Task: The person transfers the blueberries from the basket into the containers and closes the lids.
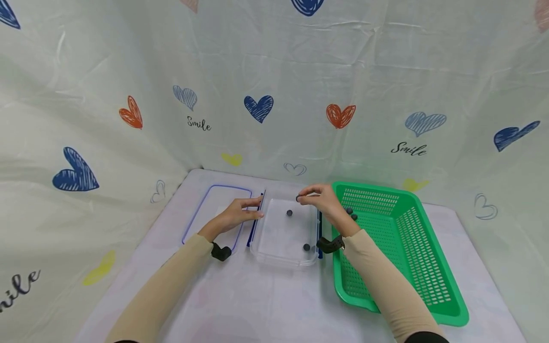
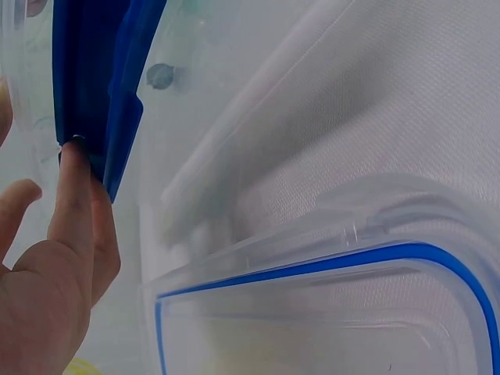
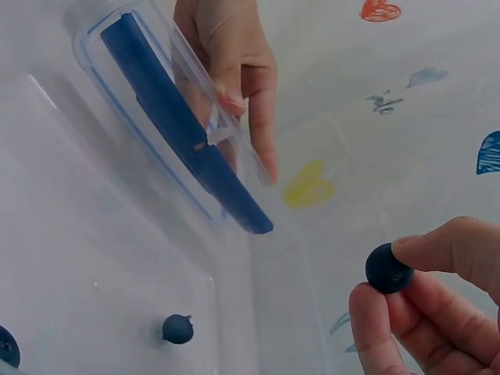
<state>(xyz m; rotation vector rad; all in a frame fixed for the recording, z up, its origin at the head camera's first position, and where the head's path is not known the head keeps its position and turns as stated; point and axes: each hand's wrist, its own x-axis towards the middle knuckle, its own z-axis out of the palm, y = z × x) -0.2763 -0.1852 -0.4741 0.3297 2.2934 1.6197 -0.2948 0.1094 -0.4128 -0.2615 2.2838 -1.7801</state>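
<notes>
My left hand is at the left side of a clear plastic box, thumb and fingers about its rim beside a blue latch. Above the far end of the box, my right hand pinches a dark blueberry between thumb and fingertips. Inside the box lie two more blueberries, one toward the back and one near the front right corner. To the left, the clear lid with a blue seal lies flat on the table.
A green slotted basket stands right of the box, under my right forearm, with a few blueberries near its left side. A sheet printed with hearts hangs behind the white-covered table.
</notes>
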